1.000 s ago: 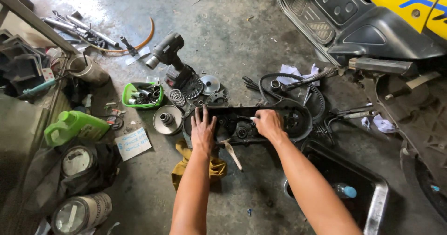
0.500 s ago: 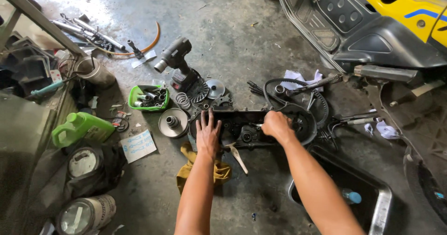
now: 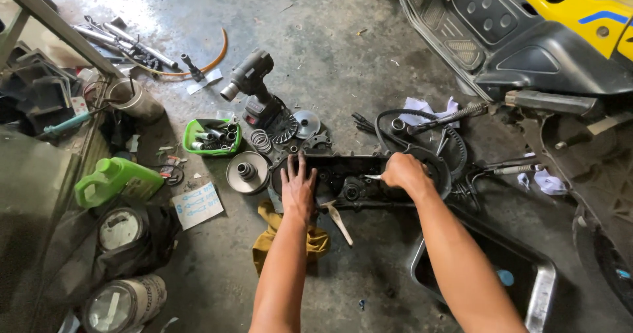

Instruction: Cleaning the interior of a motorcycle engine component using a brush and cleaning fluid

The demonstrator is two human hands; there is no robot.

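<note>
**Engine cover pinned flat on floor, tool at its middle**

The black engine cover [image 3: 356,178] lies on the concrete floor [image 3: 343,56] directly in front of the person. The left hand [image 3: 298,186] presses on its left end, fingers spread wide and flat, holding nothing; judged a bracing hold to stop the cover sliding. The right hand [image 3: 403,173] is closed round a thin silver tool [image 3: 373,177] whose tip points into the cover's middle.

Surroundings crowd the work: a pulley [image 3: 248,172] just beside the cover's left end, a cordless driver [image 3: 254,86] and green tray [image 3: 211,137] beyond it, a rubber belt [image 3: 389,119] behind, a yellow rag [image 3: 290,241] and metal pan [image 3: 527,287] nearest the person. The scooter [image 3: 527,36] stands on the right.
</note>
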